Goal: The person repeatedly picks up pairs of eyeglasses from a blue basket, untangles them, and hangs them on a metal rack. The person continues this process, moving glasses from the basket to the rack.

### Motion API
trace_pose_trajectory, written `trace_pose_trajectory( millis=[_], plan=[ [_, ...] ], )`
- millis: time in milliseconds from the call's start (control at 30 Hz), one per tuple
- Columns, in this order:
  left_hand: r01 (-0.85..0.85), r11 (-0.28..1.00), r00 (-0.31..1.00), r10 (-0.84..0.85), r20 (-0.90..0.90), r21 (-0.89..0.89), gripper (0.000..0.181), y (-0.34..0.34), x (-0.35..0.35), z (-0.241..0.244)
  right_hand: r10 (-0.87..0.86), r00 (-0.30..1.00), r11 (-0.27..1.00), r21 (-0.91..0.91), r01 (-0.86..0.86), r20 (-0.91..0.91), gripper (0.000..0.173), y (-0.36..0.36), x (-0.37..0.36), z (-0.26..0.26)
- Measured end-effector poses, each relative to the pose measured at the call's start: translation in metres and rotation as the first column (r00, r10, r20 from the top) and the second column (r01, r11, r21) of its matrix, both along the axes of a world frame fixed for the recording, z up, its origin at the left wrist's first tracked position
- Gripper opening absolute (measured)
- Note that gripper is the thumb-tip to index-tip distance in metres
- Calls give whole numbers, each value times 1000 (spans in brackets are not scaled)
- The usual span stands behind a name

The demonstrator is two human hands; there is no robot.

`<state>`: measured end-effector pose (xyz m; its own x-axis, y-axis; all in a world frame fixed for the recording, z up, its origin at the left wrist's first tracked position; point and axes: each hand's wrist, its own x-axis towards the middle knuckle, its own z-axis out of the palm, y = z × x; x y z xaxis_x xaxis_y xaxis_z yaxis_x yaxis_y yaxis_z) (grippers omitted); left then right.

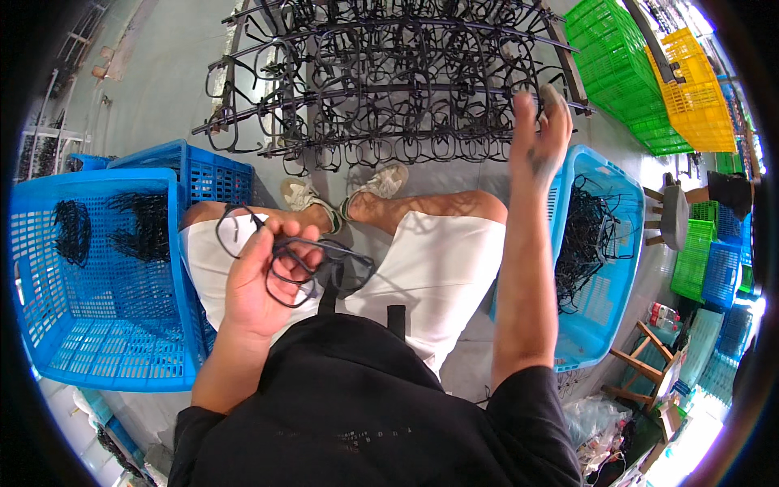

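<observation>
My left hand [261,280] holds a few dark eyeglass frames [292,274] above my lap, their rims spreading out between and beyond the fingers. Across the floor ahead stands a rack [389,89] with rows of bars, hung densely with black eyeglass frames. At the rack's right end, my right hand [541,137] is raised with fingers spread near the frames on a front bar. Its fingertips overlap the dark frames, so whether they touch one cannot be told; nothing is plainly held in it.
On my left, a blue plastic basket [122,380] holds bundles of dark frames. A light blue basket [630,268] with tangled frames stands at my right. Green crates [614,73], a yellow crate [694,91] and a stool [674,216] are farther right, with a person partly visible beyond.
</observation>
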<state>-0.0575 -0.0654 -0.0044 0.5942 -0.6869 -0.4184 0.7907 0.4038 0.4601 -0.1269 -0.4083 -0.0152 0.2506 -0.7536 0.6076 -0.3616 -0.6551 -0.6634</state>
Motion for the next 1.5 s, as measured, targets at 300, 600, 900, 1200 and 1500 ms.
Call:
trace_pose_trajectory(
  millis=[300, 600, 900, 1200, 1500],
  plan=[
    [87, 984, 996, -81, -44, 157, 34, -10, 24, 7, 865, 468, 349, 455, -820, 181, 25, 141, -104, 23],
    [-431, 756, 841, 140, 522, 493, 34, -7, 190, -34, 73, 963, 687, 687, -237, 260, 41, -80, -55, 11],
    [-231, 805, 836, -123, 535, 546, 19, -37, 211, -25, -47, 936, 482, 829, -284, 348, 26, -123, -35, -22],
    [-186, 810, 884, -110, 455, 557, 16, -32, 219, -29, -116, 940, 615, 767, -186, 320, 34, -113, -26, -33],
    [-183, 827, 828, -162, 537, 532, 19, -34, 223, -30, -36, 952, 638, 740, -212, 304, 44, -118, -33, -38]
  ],
)
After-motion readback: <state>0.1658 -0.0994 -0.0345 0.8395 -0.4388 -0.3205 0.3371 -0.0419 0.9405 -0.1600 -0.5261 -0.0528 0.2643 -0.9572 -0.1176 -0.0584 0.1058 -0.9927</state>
